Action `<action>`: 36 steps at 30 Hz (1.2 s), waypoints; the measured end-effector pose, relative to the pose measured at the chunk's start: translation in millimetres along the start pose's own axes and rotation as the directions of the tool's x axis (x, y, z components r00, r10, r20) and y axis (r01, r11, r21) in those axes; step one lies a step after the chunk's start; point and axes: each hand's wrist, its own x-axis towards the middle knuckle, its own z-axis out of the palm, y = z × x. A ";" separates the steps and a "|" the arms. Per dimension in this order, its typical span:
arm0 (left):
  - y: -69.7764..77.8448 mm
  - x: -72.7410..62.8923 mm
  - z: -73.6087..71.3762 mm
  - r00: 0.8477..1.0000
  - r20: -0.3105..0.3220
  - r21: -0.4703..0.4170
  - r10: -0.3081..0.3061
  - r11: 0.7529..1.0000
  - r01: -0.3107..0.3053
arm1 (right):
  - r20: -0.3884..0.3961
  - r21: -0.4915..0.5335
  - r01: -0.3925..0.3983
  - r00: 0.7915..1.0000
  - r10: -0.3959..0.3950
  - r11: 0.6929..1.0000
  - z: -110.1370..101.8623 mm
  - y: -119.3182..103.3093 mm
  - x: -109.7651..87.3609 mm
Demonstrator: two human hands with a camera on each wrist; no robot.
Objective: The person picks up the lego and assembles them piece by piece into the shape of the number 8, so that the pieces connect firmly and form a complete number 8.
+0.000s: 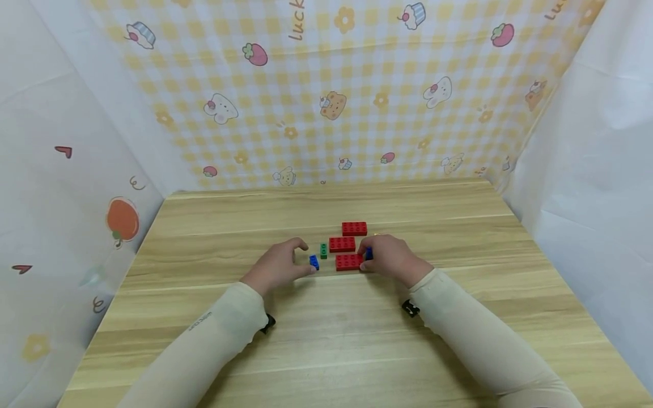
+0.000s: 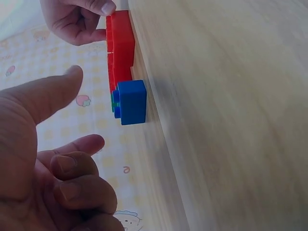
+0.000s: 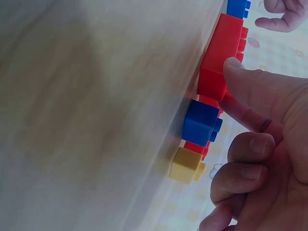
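My right hand [image 1: 391,258] pinches the right end of the nearest red brick [image 1: 348,262] between thumb and index finger. Its other fingers are curled in the right wrist view. Just beside that hand are a small blue brick [image 3: 199,120] and a small yellow brick [image 3: 185,165], the yellow one mostly hidden in the head view. My left hand [image 1: 278,264] holds nothing. Its thumb and index finger are spread apart to the left of another small blue brick [image 1: 314,262]. A small green brick [image 1: 323,251] stands just behind that blue one.
Two more red bricks, a middle one [image 1: 342,245] and a far one [image 1: 354,229], lie behind the nearest. All rest studs up on a wooden table [image 1: 336,340]. A checked cloth [image 1: 306,113] hangs behind it, with white sheets [image 1: 602,170] at the sides.
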 end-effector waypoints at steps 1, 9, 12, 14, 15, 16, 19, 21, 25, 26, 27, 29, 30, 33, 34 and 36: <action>0.5 0.4 0.4 1.000 0.001 0.001 -0.005 1.000 0.005 | 0.000 -0.002 -0.003 1.000 0.003 1.000 0.0 -0.6 0.0; 2.9 6.0 6.2 0.999 0.017 0.014 -0.046 0.999 0.046 | 0.019 0.015 -0.018 1.000 0.018 1.000 -0.9 -3.7 -0.4; 4.2 8.7 8.3 0.998 0.021 0.011 -0.059 0.998 0.059 | 0.020 0.020 -0.018 1.000 0.018 1.000 -1.2 -4.4 -0.9; 5.3 10.1 9.1 0.997 0.016 0.013 -0.070 0.997 0.070 | 0.016 0.018 -0.018 1.000 0.018 1.000 -1.2 -4.7 -1.4; 5.6 10.9 9.7 0.997 0.011 0.017 -0.074 0.997 0.074 | 0.013 0.016 -0.017 1.000 0.017 1.000 -1.2 -4.8 -1.6; 6.2 11.2 10.0 0.997 0.009 0.018 -0.078 0.997 0.078 | 0.011 0.014 -0.015 1.000 0.015 1.000 -1.3 -5.0 -1.8; 7.6 11.6 11.0 0.997 0.001 0.033 -0.080 0.996 0.079 | 0.009 0.012 -0.015 1.000 0.015 1.000 -1.3 -5.3 -2.0; 8.5 11.8 11.7 0.997 -0.002 0.041 -0.076 0.996 0.076 | 0.007 0.010 -0.016 1.000 0.016 1.000 -1.3 -5.4 -1.9; 10.0 12.8 13.1 0.998 -0.001 0.057 -0.068 0.996 0.068 | 0.006 0.006 -0.018 1.000 0.018 1.000 -1.1 -5.1 -1.6; 10.1 13.3 13.5 0.998 0.000 0.061 -0.066 0.996 0.066 | 0.005 0.005 -0.018 1.000 0.018 1.000 -1.1 -5.0 -1.6; 10.2 13.9 14.0 0.998 0.001 0.066 -0.063 0.996 0.063 | 0.006 0.004 -0.017 1.000 0.017 1.000 -1.2 -4.9 -1.6; 10.2 15.1 15.0 0.998 0.002 0.075 -0.057 0.996 0.057 | 0.010 0.003 -0.018 1.000 0.018 1.000 -1.7 -5.2 -2.0; 10.0 15.7 15.5 0.999 0.004 0.077 -0.055 0.996 0.054 | 0.013 0.002 -0.019 1.000 0.019 1.000 -2.1 -5.4 -2.1; 10.2 17.0 16.4 0.999 0.002 0.087 -0.052 0.995 0.051 | 0.019 0.000 -0.018 1.000 0.018 1.000 -2.7 -6.0 -2.5; 10.2 17.3 16.8 0.999 0.002 0.091 -0.052 0.995 0.051 | 0.020 0.000 -0.020 1.000 0.020 1.000 -2.7 -6.3 -2.6; 10.5 17.5 16.9 0.999 0.004 0.095 -0.052 0.994 0.052 | 0.021 -0.001 -0.017 1.000 0.017 1.000 -2.4 -6.2 -2.5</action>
